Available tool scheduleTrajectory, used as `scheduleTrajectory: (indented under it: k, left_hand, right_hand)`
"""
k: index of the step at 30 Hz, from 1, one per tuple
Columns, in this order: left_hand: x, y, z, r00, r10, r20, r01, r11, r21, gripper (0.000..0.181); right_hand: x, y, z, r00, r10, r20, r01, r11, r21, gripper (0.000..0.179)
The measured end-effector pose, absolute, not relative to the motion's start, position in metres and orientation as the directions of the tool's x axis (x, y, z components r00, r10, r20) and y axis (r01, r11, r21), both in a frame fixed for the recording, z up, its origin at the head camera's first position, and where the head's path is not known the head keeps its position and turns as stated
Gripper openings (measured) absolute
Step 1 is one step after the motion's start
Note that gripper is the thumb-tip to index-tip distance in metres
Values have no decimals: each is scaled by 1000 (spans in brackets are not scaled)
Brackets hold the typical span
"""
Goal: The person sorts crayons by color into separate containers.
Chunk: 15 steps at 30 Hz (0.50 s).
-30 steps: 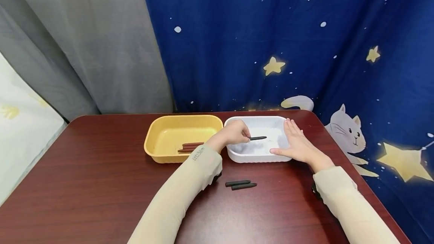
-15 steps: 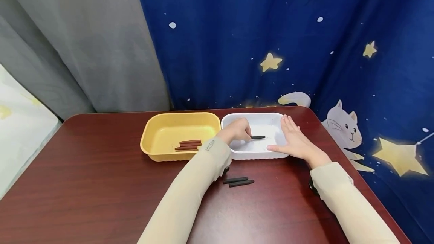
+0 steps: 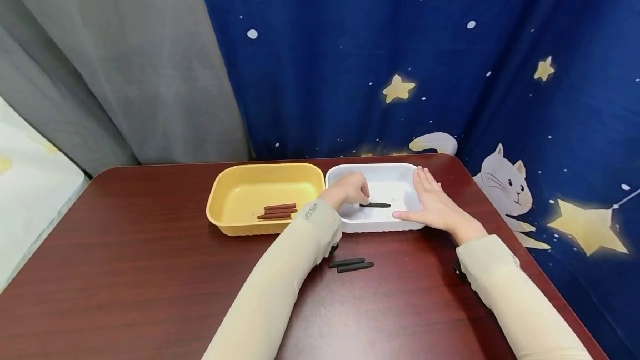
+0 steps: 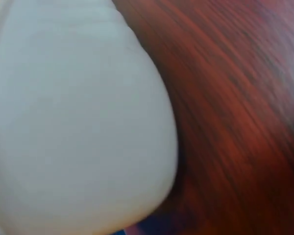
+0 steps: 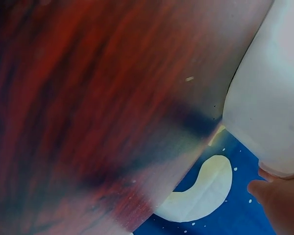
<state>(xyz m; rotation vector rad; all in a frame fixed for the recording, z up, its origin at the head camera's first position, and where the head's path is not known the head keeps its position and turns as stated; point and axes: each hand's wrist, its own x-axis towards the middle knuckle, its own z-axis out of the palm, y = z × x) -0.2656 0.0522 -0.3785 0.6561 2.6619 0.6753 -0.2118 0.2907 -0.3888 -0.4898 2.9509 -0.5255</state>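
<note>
In the head view, your left hand (image 3: 348,189) curls its fingers at a black crayon (image 3: 378,205) inside the white tray (image 3: 382,227); I can't tell if they grip it. Your right hand (image 3: 437,207), fingers straight, touches the tray's right end. Left wrist: a pale blur over the table (image 4: 235,117). Right wrist: fingers against the tray.

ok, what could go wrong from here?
The left hand is right at one end of the black crayon in the white tray; pulling away could nudge or roll it.

The right hand is at that tray's right end; a leftward push might shove it into the yellow tray close beside it.

The two black crayons on the table lie side by side; grabbing one may knock the other.
</note>
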Motion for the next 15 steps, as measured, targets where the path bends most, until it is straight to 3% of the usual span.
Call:
scheduleTrajectory:
  k: [7,15]
  left_hand:
    - [-256,56,-364,-815,569,-111,452,744,492,16]
    - [-228,44,-340,-715,698,-25,623,654,430,22]
  right_hand:
    - [-212,288,-388,-943,-331,-44,-295,888,-352,124]
    - [-211,289,-389,-942,-332,-49,-296,891,-345,125]
